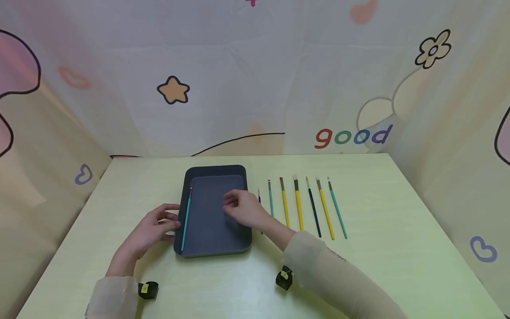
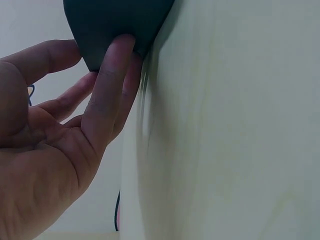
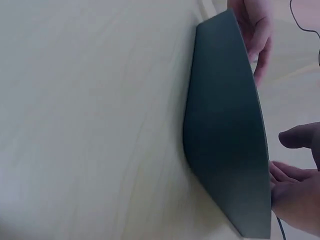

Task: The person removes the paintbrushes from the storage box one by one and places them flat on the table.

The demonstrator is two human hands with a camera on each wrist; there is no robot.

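Note:
My left hand [image 1: 153,228] is at the left side of a dark grey tray [image 1: 213,254]. In the left wrist view, the fingers [image 2: 107,85] of that hand touch the tray's outer wall [image 2: 112,20]. Over the tray's right half is my right hand [image 1: 247,208], its fingers loosely bent. Nothing shows between its thumb and fingers [image 3: 300,137] in the right wrist view. A teal paintbrush [image 1: 186,221] lies lengthwise inside the tray along the left wall.
Right of the tray lies a row of several paintbrushes, including a yellow one [image 1: 298,204], a dark blue one [image 1: 313,208] and a teal one [image 1: 338,210]. My right forearm covers some lower ends. Printed fabric [image 1: 239,88] surrounds the pale table [image 1: 398,248].

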